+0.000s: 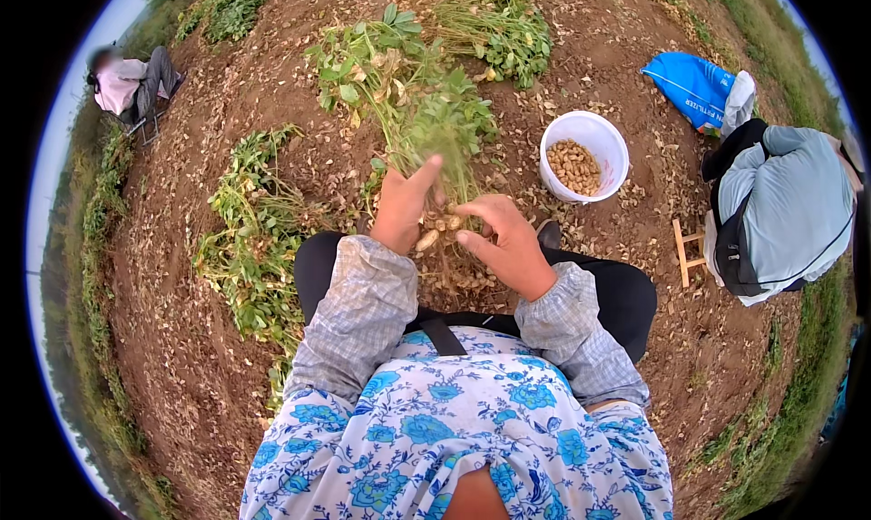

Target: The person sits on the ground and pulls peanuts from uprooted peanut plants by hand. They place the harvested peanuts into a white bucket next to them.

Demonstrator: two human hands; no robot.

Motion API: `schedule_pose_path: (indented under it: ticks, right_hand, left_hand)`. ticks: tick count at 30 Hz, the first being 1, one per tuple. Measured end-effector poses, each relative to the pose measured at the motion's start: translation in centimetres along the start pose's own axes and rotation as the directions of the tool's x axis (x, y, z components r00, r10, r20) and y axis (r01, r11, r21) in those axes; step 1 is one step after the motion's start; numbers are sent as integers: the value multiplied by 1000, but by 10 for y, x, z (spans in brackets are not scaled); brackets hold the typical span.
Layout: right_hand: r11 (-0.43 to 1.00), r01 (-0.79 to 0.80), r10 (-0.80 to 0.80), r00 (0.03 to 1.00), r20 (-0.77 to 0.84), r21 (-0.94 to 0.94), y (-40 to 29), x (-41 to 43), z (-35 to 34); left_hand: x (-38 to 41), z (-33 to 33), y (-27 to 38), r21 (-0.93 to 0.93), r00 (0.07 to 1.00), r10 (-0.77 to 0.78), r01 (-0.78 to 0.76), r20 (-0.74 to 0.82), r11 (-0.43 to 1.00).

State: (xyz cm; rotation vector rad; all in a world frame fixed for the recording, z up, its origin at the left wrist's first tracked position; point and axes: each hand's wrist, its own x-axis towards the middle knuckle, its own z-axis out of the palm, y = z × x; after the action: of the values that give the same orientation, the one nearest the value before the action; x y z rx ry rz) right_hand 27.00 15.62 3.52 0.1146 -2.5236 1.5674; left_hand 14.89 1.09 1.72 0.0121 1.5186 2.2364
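My left hand (401, 207) grips a bunch of green peanut plant stems in front of my lap, roots towards me. The leafy tops (449, 111) extend away from me and look blurred. Pale peanut pods (439, 231) hang at the root end, between my two hands. The thumb and index finger of my right hand (503, 241) are on these pods, from the right side. Below, more pods (469, 278) lie on or near the soil between my legs. To the right stands a white plastic bucket (616, 145), partly filled with picked peanuts (575, 168).
Heaped peanut plants lie at left (255, 248) and ahead (503, 37). A co-worker (789, 207) bends over at right, beside a small wooden stool (682, 254) and a blue fertilizer sack (694, 88). Another person (129, 84) sits far left. Dry leaves litter the brown soil (177, 302).
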Motion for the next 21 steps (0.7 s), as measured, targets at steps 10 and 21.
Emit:
schedule_pose_path:
  ticks: [10,21]
  right_hand:
    - [952,-2,28,996,83,-306,7,-2,16]
    - [546,-575,528,801,283,609,17,-5,1]
  left_hand:
    - [4,12,-22,468,927,344,-239,-152,851]
    - [19,4,-24,464,861,425,-267,-279,845]
